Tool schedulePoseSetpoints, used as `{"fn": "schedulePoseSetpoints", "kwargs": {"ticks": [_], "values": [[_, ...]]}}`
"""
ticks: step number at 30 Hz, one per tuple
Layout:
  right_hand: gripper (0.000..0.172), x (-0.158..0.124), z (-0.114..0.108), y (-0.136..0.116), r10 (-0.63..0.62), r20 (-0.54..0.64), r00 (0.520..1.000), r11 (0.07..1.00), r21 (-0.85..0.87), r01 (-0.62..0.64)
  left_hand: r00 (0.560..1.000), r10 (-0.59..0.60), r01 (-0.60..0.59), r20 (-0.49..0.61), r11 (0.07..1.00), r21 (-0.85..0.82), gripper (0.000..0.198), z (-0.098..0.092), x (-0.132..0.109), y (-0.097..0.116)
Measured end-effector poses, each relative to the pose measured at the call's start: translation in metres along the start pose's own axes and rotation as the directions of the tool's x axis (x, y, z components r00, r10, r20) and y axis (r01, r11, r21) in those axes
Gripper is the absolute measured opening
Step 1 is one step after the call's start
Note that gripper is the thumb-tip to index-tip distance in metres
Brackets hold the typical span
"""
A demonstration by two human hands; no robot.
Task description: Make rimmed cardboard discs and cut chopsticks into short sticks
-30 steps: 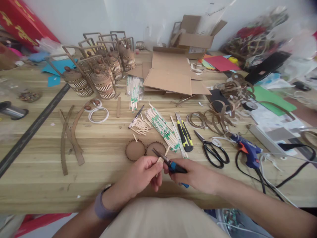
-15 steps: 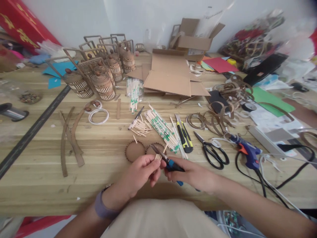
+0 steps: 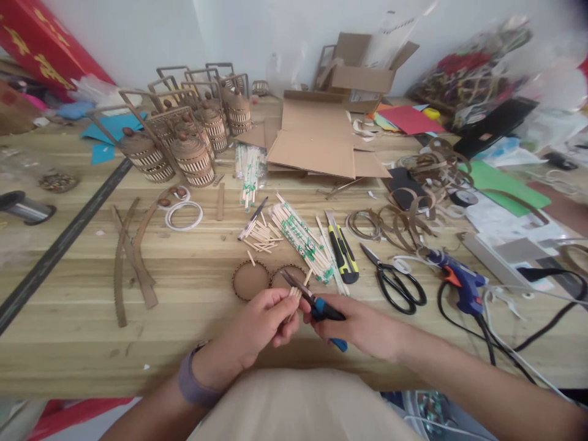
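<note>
My left hand [image 3: 269, 315] pinches several short wooden sticks [image 3: 295, 294] near the table's front. Closed round blue-and-black handled cutters [image 3: 327, 310] is my right hand [image 3: 351, 321], and their dark blades lie over the sticks. One pale stick [image 3: 307, 275] sticks up beside the blades. Just beyond my hands are two round cardboard pieces with notched rims, the left one [image 3: 250, 280] in full view and the right one [image 3: 287, 277] partly covered by the blades. A pile of short cut sticks [image 3: 261, 236] lies behind them, beside paper-wrapped sticks [image 3: 301, 239].
To the right lie a yellow-black utility knife [image 3: 342, 248], black scissors [image 3: 397, 285] and a blue glue gun [image 3: 462, 285] with cords. Woven lanterns [image 3: 190, 153] stand at the back left, near flat cardboard [image 3: 312, 147]. Cardboard strips [image 3: 133, 257] and white rings [image 3: 184, 216] are at left.
The handles of the cutters have shifted slightly in my right hand, with the lower handle showing a little differently. Both hands stay in nearly the same place.
</note>
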State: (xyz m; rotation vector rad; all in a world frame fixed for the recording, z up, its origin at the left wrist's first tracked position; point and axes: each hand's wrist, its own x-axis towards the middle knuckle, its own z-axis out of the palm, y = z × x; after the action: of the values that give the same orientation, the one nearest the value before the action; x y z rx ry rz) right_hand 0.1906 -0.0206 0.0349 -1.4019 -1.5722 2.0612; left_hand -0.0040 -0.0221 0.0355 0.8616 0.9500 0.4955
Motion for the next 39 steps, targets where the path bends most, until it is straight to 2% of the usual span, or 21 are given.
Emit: {"fn": "schedulePoseSetpoints", "kwargs": {"ticks": [3,8,13,15,16,18,20,21,23,25,28,32,34,36,39], "values": [[0.013,0.000,0.003,0.000,0.022,-0.004,1.000,0.999,-0.029,-0.022,1.000,0.022,-0.022,-0.008,1.000,0.014,0.046,0.000,0.000,-0.002],[0.017,0.003,0.006,-0.003,-0.025,-0.028,0.999,0.995,-0.097,0.022,0.999,0.052,-0.050,-0.015,0.993,0.103,0.048,0.001,0.002,-0.005],[0.021,0.001,0.003,-0.002,-0.140,-0.013,0.990,0.984,-0.116,0.138,0.994,0.092,-0.079,-0.061,0.979,0.187,0.046,-0.006,-0.002,0.000],[0.024,-0.004,-0.003,0.000,-0.161,-0.051,0.986,0.972,-0.179,0.149,0.988,0.121,-0.096,-0.091,0.966,0.242,0.042,-0.013,-0.005,0.004],[0.025,-0.006,-0.006,0.002,-0.165,-0.113,0.980,0.962,-0.238,0.135,0.986,0.128,-0.095,-0.104,0.956,0.277,0.040,-0.016,-0.006,0.005],[0.022,-0.010,-0.012,0.004,-0.211,-0.303,0.929,0.918,-0.389,0.081,0.988,0.111,-0.065,-0.110,0.932,0.357,0.037,-0.022,-0.007,0.008],[0.017,-0.010,-0.014,0.004,-0.356,-0.430,0.830,0.836,-0.543,0.077,0.994,0.068,-0.025,-0.081,0.897,0.441,0.037,-0.023,-0.006,0.008],[0.016,-0.008,-0.014,0.003,-0.449,-0.427,0.785,0.781,-0.614,0.114,0.997,0.048,-0.013,-0.060,0.877,0.481,0.038,-0.022,-0.004,0.008],[0.020,-0.003,-0.010,-0.001,-0.617,-0.318,0.720,0.646,-0.727,0.233,0.999,0.032,-0.010,-0.030,0.830,0.558,0.038,-0.018,-0.002,0.007],[0.022,0.005,-0.004,-0.004,-0.688,-0.205,0.697,0.531,-0.796,0.290,0.999,0.049,-0.024,-0.019,0.759,0.651,0.036,-0.013,-0.001,0.007],[0.020,0.015,0.003,-0.005,-0.651,-0.174,0.739,0.453,-0.870,0.195,0.992,0.119,-0.036,-0.040,0.581,0.813,0.031,-0.009,0.000,0.006],[0.014,0.022,0.008,-0.005,-0.578,-0.228,0.784,0.397,-0.917,0.026,0.965,0.254,-0.010,-0.064,0.278,0.960,0.028,-0.009,0.003,-0.001],[0.012,0.024,0.010,-0.006,-0.520,-0.261,0.813,0.389,-0.920,-0.047,0.959,0.271,0.038,-0.082,0.163,0.986,0.030,-0.008,0.006,-0.005],[0.013,0.026,0.013,-0.008,-0.452,-0.299,0.840,0.391,-0.913,-0.114,0.962,0.252,0.088,-0.107,0.084,0.993,0.029,-0.004,0.008,-0.006],[0.017,0.033,0.019,-0.012,-0.381,-0.357,0.853,0.413,-0.891,-0.188,0.963,0.228,0.141,-0.144,0.031,0.990,0.029,0.003,0.011,-0.005]]}}
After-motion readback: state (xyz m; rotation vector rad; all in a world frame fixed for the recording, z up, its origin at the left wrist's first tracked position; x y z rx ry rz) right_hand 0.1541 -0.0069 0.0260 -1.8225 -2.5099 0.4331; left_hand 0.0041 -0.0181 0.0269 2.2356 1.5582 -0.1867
